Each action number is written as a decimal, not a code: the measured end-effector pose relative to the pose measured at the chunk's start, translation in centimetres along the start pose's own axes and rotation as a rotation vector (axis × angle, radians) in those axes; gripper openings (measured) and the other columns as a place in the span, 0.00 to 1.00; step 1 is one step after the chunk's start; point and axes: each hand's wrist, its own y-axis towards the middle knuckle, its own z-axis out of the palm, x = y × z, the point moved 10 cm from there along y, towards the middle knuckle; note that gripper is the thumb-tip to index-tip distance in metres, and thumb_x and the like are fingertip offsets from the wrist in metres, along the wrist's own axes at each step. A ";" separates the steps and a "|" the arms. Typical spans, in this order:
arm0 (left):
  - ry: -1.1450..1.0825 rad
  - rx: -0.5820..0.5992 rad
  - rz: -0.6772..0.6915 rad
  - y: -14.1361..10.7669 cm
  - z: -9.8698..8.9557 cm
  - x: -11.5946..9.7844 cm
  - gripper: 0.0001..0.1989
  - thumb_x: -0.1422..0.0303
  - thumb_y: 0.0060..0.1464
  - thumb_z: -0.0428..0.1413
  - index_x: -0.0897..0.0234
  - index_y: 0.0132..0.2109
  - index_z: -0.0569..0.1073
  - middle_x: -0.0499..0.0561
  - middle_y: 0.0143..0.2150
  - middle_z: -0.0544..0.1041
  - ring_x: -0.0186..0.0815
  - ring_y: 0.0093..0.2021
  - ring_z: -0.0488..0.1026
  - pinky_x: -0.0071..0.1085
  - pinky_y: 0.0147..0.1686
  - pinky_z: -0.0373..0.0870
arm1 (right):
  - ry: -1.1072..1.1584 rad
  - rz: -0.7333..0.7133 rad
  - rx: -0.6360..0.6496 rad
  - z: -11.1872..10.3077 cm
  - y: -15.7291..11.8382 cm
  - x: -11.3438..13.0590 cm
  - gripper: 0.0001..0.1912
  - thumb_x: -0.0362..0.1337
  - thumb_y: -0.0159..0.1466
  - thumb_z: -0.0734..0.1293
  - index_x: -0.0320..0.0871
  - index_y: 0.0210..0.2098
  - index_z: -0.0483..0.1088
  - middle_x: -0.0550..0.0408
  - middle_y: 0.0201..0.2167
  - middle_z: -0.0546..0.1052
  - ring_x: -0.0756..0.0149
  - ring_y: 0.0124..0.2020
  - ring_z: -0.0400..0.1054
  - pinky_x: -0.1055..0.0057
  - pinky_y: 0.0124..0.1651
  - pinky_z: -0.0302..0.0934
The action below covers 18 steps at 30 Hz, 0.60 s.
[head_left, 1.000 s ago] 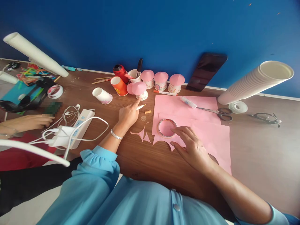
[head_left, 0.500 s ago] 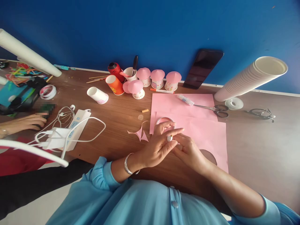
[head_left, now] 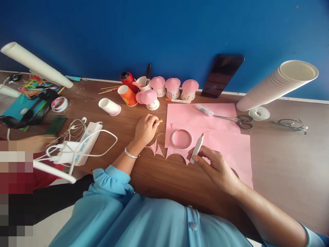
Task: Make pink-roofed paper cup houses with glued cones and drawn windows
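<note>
My right hand [head_left: 218,164] is closed round a white marker [head_left: 197,148], its uncapped tan tip pointing up and away from me. Over on the left, my left hand [head_left: 146,130] has its thumb and fingers together on a small orange-tan marker cap [head_left: 159,120] at the tabletop. Between the hands a thin ring [head_left: 171,140], like a tape roll, lies on the pink paper [head_left: 221,144]. Cut pink scraps [head_left: 159,151] are on the wood near my left wrist. An orange-and-white marker [head_left: 178,101] lies along the top of the paper.
Small cups with pink cone roofs [head_left: 172,85] stand at the blue wall, beside an orange cup [head_left: 127,95]. Scissors [head_left: 235,119], a glue tube [head_left: 204,109] and a tall cup stack [head_left: 277,85] are rightward. A power strip [head_left: 88,142] and a co-worker's hand are at left.
My hands have parted. The left moved left and forward to the cap on the table, and the right drew back holding the marker upright. The ring on the paper is now uncovered.
</note>
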 end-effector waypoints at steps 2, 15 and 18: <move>0.002 -0.028 -0.033 -0.1 -0.1 0.8 0.07 0.68 0.68 0.55 0.64 0.50 0.74 0.55 0.43 0.79 0.41 0.42 0.76 0.35 0.44 0.73 | -0.001 0.008 0.009 0.1 -0.1 -0.2 0.13 0.46 0.75 0.63 0.46 0.38 0.73 0.55 0.35 0.80 0.64 0.37 0.75 0.70 0.41 0.68; -0.053 -0.069 -0.107 0.3 -0.5 2.4 0.32 0.69 0.66 0.56 0.69 0.73 0.57 0.54 0.42 0.80 0.42 0.45 0.76 0.36 0.46 0.74 | -0.008 0.000 0.011 0.1 -0.1 -0.6 0.12 0.45 0.74 0.64 0.47 0.36 0.74 0.57 0.33 0.80 0.65 0.36 0.75 0.71 0.40 0.67; -0.246 -0.083 -0.155 0.0 -1.3 1.2 0.26 0.68 0.64 0.59 0.68 0.67 0.67 0.53 0.41 0.79 0.38 0.40 0.76 0.35 0.45 0.74 | -0.014 -0.006 0.007 0.0 -0.1 -0.6 0.13 0.44 0.75 0.63 0.47 0.37 0.73 0.57 0.33 0.79 0.65 0.36 0.75 0.70 0.39 0.66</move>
